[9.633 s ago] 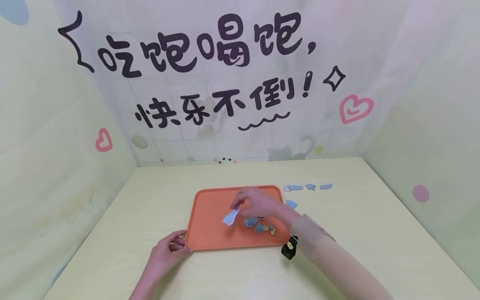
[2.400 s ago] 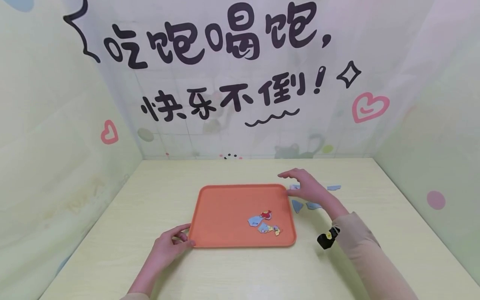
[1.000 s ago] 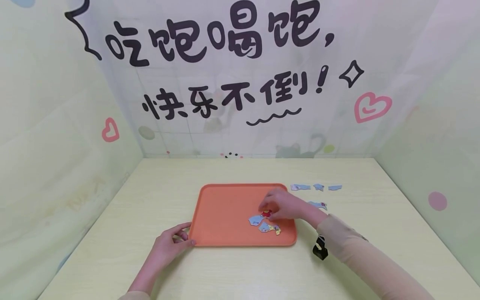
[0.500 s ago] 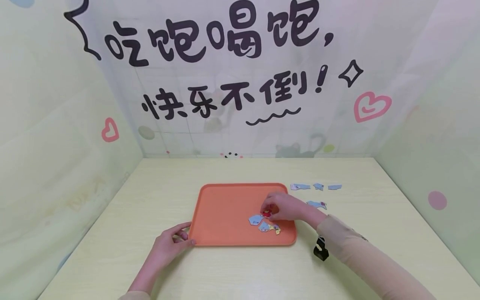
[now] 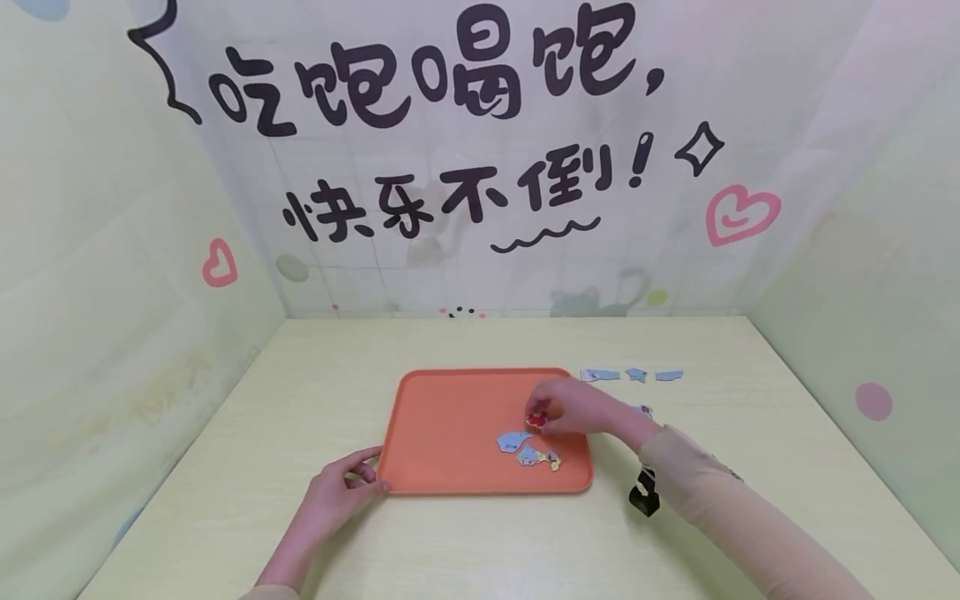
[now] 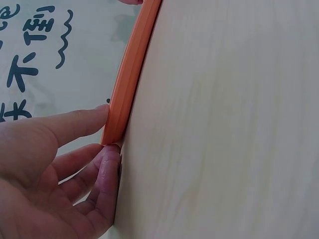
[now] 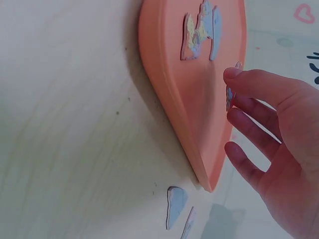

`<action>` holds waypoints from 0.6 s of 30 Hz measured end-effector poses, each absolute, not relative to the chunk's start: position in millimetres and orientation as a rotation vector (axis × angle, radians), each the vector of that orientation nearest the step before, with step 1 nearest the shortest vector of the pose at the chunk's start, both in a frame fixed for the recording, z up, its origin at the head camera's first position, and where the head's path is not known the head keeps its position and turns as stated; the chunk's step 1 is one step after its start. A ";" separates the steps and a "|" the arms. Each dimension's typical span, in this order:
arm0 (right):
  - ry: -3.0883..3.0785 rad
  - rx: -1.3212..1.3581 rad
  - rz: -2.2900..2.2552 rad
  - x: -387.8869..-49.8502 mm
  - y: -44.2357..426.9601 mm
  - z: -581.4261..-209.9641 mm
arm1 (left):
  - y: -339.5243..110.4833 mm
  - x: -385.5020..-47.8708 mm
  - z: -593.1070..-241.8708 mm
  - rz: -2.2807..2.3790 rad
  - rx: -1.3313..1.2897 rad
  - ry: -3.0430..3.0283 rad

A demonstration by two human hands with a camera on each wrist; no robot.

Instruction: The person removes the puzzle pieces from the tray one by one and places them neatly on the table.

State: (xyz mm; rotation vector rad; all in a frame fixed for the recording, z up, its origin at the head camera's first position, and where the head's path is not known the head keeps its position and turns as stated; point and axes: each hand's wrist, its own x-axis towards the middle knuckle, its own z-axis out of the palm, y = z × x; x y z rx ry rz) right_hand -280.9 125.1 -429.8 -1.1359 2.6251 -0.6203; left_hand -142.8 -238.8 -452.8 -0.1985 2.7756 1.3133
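Red piece (image 5: 537,421): pinched between the thumb and fingers of my right hand (image 5: 573,406), held above the right half of the tray (image 5: 442,425).
My right hand: clamped on that piece at the fingertips, the other fingers bent loosely beside it in the wrist view.
My left hand (image 5: 339,485): clamped on the tray's near left corner, thumb on the near side, fingers against the left side.
Tray: orange, low-rimmed, flat on the tabletop (image 5: 322,392).
Blue piece (image 5: 512,442): on the tray, just below the red one.
Yellow-and-blue piece (image 5: 542,457): on the tray too, just beside the blue one.
Black device (image 5: 644,493): at my right wrist, under the sleeve (image 5: 738,517).
Triangle (image 7: 176,206): on the tabletop near the tray.
Patterned piece (image 5: 645,409): on the tabletop, partly hidden behind my right forearm.
Far row: long piece (image 5: 602,375), star-like piece (image 5: 636,375), narrow piece (image 5: 669,376), spaced apart beyond the tray's right side.
Backdrop (image 5: 420,283): pale cloth, black lettering (image 5: 475,196), pink heart (image 5: 742,216).
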 end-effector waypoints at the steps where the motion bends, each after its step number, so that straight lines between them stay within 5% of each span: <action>1: 2.624 -1.128 -0.634 -281.5 126.2 -429.1 | -238.8 -142.5 -452.7 1.311 -0.194 2.778; 18: 2.698 -1.103 -0.824 -284.6 165.7 -414.4 | -239.0 -143.9 -453.6 1.284 -0.188 2.795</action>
